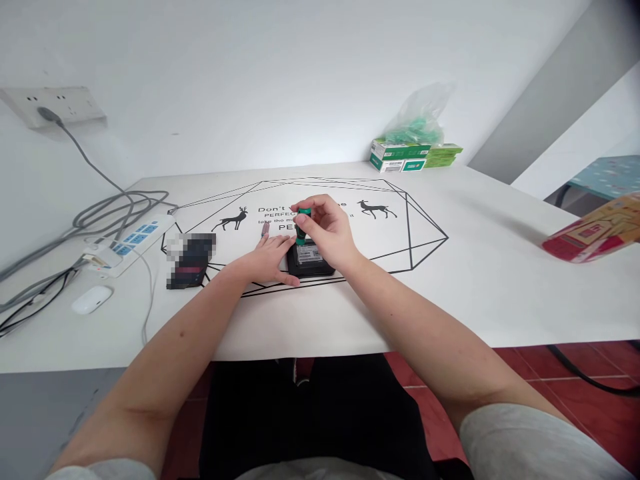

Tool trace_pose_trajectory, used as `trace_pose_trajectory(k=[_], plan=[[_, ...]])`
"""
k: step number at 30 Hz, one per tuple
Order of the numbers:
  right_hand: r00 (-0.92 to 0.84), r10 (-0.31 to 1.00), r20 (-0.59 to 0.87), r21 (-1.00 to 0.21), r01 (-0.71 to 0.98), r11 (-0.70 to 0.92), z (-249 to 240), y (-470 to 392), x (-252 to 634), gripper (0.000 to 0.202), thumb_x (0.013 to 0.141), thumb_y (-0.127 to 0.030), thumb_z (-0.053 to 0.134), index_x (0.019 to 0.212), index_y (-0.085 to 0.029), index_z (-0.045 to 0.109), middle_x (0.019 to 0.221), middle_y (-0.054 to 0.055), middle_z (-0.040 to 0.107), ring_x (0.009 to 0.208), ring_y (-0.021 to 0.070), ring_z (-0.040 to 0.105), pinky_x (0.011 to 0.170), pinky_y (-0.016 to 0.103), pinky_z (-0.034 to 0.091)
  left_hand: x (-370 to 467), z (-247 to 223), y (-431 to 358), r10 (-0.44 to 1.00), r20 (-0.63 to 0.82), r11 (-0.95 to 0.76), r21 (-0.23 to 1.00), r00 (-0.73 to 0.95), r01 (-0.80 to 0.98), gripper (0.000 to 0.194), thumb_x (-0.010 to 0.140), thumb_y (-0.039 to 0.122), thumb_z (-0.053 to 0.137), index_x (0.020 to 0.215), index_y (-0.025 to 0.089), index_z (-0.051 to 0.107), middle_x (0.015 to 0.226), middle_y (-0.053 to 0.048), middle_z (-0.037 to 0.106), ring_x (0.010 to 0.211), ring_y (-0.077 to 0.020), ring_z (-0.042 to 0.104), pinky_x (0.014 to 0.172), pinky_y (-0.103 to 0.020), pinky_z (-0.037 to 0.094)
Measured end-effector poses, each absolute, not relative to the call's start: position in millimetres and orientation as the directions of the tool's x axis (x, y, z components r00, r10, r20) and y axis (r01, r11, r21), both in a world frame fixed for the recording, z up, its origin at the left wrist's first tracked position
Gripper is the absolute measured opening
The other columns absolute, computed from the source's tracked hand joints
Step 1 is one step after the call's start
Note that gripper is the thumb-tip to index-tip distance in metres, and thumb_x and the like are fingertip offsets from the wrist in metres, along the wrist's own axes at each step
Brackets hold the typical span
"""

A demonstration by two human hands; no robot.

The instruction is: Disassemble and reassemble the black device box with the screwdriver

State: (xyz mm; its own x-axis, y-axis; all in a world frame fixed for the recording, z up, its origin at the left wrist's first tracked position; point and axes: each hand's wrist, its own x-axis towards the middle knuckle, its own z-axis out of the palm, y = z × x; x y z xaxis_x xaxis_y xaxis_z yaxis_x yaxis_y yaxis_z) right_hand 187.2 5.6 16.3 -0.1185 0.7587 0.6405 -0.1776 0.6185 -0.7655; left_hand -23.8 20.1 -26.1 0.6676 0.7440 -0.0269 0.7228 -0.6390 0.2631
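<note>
Black trousers closest of all, just under the edge of a white desk.

"And past the edge?"

"Straight ahead, flat on the printed desk: a dark rectangular device with a pale label. At its left side, the left hand, palm down, fingers open and spread, thumb along the near corner."

"Why so flat?"

"Likely to brace the device against sliding or turning."

"And from the right?"

"Right hand, thumb and fingers closed around a green screwdriver, handle upright over the far left part of the device. Presumably so straight for pressing squarely downward. Contact at the tip: impossible to tell."

"Off to the left?"

"White rounded case, then a dark flat object, partly pixelated, then a power strip, probably on that side for the wall socket above."

"Beyond the left fingertips?"

"Small pinkish item, too indistinct to name. Far to the right, a red-and-yellow packet, well apart from both hands."

"And farthest back?"

"Green-and-white boxes against the wall, with a clear plastic bag on top. Stacked there, perhaps, for elbow room."
</note>
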Motion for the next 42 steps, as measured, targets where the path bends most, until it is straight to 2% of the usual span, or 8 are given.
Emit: trace_pose_trajectory(k=[6,12,15,18,22,25,32,42], plan=[[-0.098,0.679,0.727,-0.683,-0.007,0.73,14,7,191,0.033,0.099,-0.058,0.075,0.115,-0.03,0.078,0.112,0.005,0.074,0.088,0.0188,0.061,0.086,0.041,0.058,-21,-23,18,0.73,-0.031,-0.661,0.219,0.682,0.718,0.122,0.086,0.097,0.057,0.173,0.015,0.033,0.17,-0.026,0.047,0.167,-0.0466,0.029,0.137,-0.066,-0.008],[-0.101,0.634,0.767,-0.635,0.027,0.772,13,9,193,0.023,0.104,-0.037,0.065,0.12,-0.032,0.081,0.108,0.005,0.071,0.091,0.02,0.062,0.088,0.042,0.059,-19,-17,16,0.744,-0.045,-0.645,0.212,0.666,0.735,0.122,0.083,0.096,0.064,0.17,0.015,0.04,0.167,-0.026,0.05,0.16,-0.0506,0.038,0.136,-0.067,0.011],[-0.087,0.621,0.779,-0.62,0.033,0.784,12,10,193,0.022,0.103,-0.03,0.062,0.117,-0.031,0.079,0.109,0.005,0.07,0.094,0.0203,0.064,0.087,0.042,0.06,-19,-14,13,0.738,-0.054,-0.652,0.204,0.673,0.731,0.119,0.086,0.095,0.06,0.172,0.016,0.037,0.17,-0.025,0.048,0.165,-0.0478,0.033,0.138,-0.067,0.002],[-0.076,0.628,0.774,-0.628,0.033,0.778,12,11,192,0.016,0.099,-0.033,0.068,0.114,-0.029,0.075,0.116,0.006,0.07,0.101,0.0213,0.066,0.088,0.042,0.06,-18,-11,10,0.757,-0.093,-0.624,0.189,0.646,0.758,0.122,0.087,0.094,0.058,0.176,0.017,0.028,0.178,-0.024,0.038,0.171,-0.0458,0.021,0.138,-0.067,-0.005],[-0.115,0.717,0.688,-0.726,-0.115,0.678,13,8,189,0.028,0.095,-0.046,0.078,0.11,-0.029,0.063,0.138,0.008,0.071,0.108,0.0214,0.072,0.093,0.043,0.063,-16,-5,5,0.821,-0.197,-0.507,0.181,0.536,0.843,0.131,0.084,0.093,0.062,0.18,0.018,0.014,0.186,-0.025,0.02,0.174,-0.0484,0.008,0.136,-0.074,0.005],[-0.171,0.751,0.638,-0.769,-0.206,0.606,14,5,187,0.038,0.092,-0.054,0.082,0.108,-0.03,0.057,0.137,0.007,0.074,0.1,0.0199,0.074,0.092,0.043,0.064,-15,-2,3,0.826,-0.227,-0.484,0.184,0.516,0.855,0.134,0.083,0.091,0.062,0.181,0.019,0.006,0.187,-0.025,0.016,0.174,-0.0491,0.006,0.134,-0.076,0.01],[-0.149,0.717,0.681,-0.732,-0.134,0.668,14,5,189,0.037,0.094,-0.058,0.08,0.115,-0.028,0.069,0.123,0.007,0.079,0.103,0.0215,0.074,0.09,0.042,0.062,-17,-1,4,0.815,-0.206,-0.521,0.146,0.541,0.841,0.126,0.085,0.093,0.058,0.179,0.019,0.017,0.183,-0.024,0.028,0.171,-0.0501,0.016,0.135,-0.072,0.017],[-0.147,0.67,0.728,-0.674,0.025,0.738,15,5,194,0.023,0.1,-0.035,0.064,0.118,-0.03,0.077,0.12,0.006,0.081,0.098,0.023,0.069,0.09,0.046,0.058,-20,-3,9,0.803,-0.201,-0.53,0.188,0.561,0.827,0.131,0.078,0.095,0.067,0.177,0.021,0.025,0.178,-0.025,0.035,0.171,-0.0533,0.013,0.134,-0.073,0.02]])
